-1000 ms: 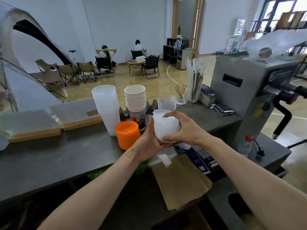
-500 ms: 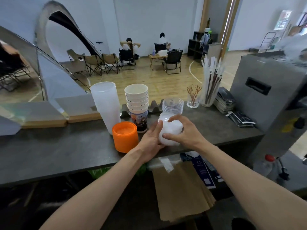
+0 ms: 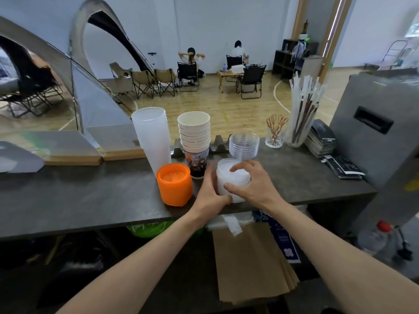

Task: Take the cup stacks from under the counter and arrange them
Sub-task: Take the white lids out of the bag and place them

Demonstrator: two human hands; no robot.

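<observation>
A short stack of white frosted cups (image 3: 231, 180) stands on the dark counter (image 3: 90, 200) near its front edge. My left hand (image 3: 209, 192) wraps its left side and my right hand (image 3: 254, 185) grips its right side and top. Just left of it sits an orange cup stack (image 3: 174, 184). Behind stand a tall frosted cup stack (image 3: 153, 137), a stack of white paper cups (image 3: 194, 141) with a printed bottom cup, and a clear plastic cup stack (image 3: 244, 145).
A glass of stirrers (image 3: 274, 132) and a jar of straws (image 3: 300, 114) stand at the back right, beside stacked dark booklets (image 3: 322, 138). A grey metal machine (image 3: 381, 132) fills the right end. Brown paper bags (image 3: 251, 261) lie under the counter.
Both hands have lowered the white frosted stack from mid-air down onto the counter, in front of the clear cups. The view has shifted left and down.
</observation>
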